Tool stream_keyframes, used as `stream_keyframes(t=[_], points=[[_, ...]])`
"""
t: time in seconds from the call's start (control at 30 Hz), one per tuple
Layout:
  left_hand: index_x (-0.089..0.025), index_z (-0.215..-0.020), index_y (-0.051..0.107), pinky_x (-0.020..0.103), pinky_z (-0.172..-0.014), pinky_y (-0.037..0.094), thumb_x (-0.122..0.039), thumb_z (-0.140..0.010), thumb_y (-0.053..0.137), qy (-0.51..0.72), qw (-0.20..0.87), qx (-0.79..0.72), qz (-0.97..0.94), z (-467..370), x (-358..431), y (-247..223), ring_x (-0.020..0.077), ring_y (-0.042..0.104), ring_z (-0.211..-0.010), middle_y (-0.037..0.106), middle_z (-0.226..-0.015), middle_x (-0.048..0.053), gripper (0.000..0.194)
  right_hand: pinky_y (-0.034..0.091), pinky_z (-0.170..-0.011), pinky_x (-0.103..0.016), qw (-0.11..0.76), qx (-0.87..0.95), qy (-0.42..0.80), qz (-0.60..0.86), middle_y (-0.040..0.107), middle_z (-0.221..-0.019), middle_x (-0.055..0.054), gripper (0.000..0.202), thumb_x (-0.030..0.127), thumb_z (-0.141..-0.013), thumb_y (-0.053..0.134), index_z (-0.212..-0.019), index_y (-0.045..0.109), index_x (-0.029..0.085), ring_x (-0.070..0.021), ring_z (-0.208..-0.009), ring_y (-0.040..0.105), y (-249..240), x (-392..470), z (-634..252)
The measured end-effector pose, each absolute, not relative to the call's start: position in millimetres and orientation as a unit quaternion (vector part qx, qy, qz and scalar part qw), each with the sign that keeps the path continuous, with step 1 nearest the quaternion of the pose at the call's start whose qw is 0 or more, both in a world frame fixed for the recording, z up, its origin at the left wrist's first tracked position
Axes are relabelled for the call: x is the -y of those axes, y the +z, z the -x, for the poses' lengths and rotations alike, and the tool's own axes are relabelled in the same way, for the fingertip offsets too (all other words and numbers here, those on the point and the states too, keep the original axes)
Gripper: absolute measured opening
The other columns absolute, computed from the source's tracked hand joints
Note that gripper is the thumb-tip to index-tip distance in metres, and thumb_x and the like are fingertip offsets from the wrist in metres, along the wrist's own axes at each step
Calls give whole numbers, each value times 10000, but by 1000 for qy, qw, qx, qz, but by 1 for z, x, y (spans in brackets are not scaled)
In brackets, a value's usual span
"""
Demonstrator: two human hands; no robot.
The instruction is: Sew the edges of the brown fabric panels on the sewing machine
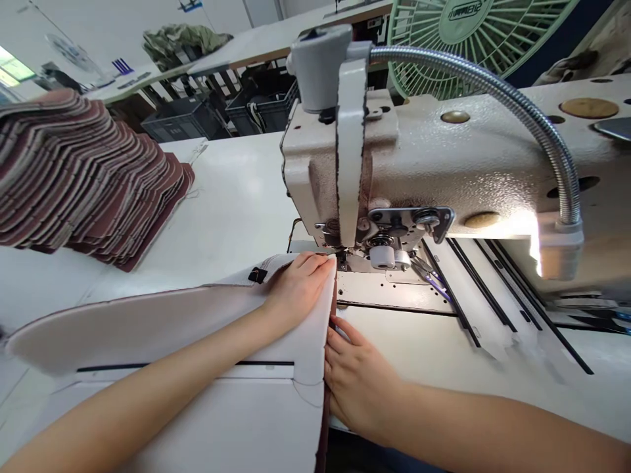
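Note:
A large white-backed fabric panel (236,420) with a maroon face showing along its right edge lies under my hands. My left hand (298,289) presses on it close to the needle area of the sewing machine (320,171), fingers together and curled at the panel's edge; its thumb is hidden. Lower down, my right hand (359,374) grips the same right edge, with some fingertips hidden by the fabric. A black strip (266,362) runs across the panel, and a small black tab (257,275) sits near its upper fold. The needle itself is hard to make out.
Maroon padded pieces (98,177) are stacked high at left. Right of the machine foot lie scissors (431,276) and several long black-edged strips (493,289). A lit lamp (557,246) hangs on a flexible metal arm. Behind stand a green fan (463,39) and grey crates (182,121).

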State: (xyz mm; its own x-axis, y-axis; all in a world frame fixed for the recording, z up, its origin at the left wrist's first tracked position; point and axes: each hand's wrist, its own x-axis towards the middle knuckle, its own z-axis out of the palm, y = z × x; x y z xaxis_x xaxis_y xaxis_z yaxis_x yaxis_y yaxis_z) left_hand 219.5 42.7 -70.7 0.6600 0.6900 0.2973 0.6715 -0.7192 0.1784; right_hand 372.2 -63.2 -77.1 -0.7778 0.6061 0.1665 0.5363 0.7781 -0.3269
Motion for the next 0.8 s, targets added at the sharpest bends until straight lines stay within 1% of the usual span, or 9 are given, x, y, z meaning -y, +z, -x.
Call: stream_keyframes(t=[0.23, 0.37, 0.6, 0.7, 0.8], points=[[-159, -1195, 575, 391, -943, 504, -138, -958, 392, 177, 46, -367, -912, -219, -46, -68, 224, 546, -1064, 626, -1064, 88, 299, 352, -1069, -486, 111, 935, 94, 324, 688, -1097, -167, 405, 312, -858, 550, -1161, 655, 64, -326, -1183, 504, -75, 65, -366], [-141, -1181, 576, 382, -924, 505, -119, -945, 410, 185, 60, -364, -911, -220, -46, -67, 221, 545, -1041, 624, -1041, 91, 290, 367, -1055, -486, 99, 934, 95, 330, 695, -1082, -156, 408, 321, -859, 554, -1173, 650, 80, -326, -1169, 519, -72, 64, -364], [-159, -1128, 592, 368, -921, 502, -116, -946, 400, 179, 58, -359, -914, -228, -47, -69, 211, 557, -1018, 629, -1032, 75, 268, 358, -1059, -488, 108, 926, 80, 353, 686, -1115, -155, 397, 332, -849, 564, -1141, 673, 86, -346, -1167, 524, -69, 69, -366], [-157, -1107, 595, 367, -923, 501, -106, -936, 400, 178, 59, -357, -915, -232, -47, -70, 209, 560, -1010, 629, -1029, 73, 264, 352, -1061, -490, 109, 925, 78, 355, 681, -1130, -152, 447, 335, -842, 577, -1201, 642, 77, -348, -1150, 532, -68, 71, -368], [-162, -1084, 601, 360, -916, 501, -98, -926, 411, 176, 62, -363, -913, -233, -46, -69, 208, 560, -1013, 624, -1025, 68, 255, 358, -1051, -491, 89, 932, 78, 343, 683, -1117, -161, 486, 339, -838, 585, -1229, 620, 53, -351, -1133, 538, -68, 69, -371]])
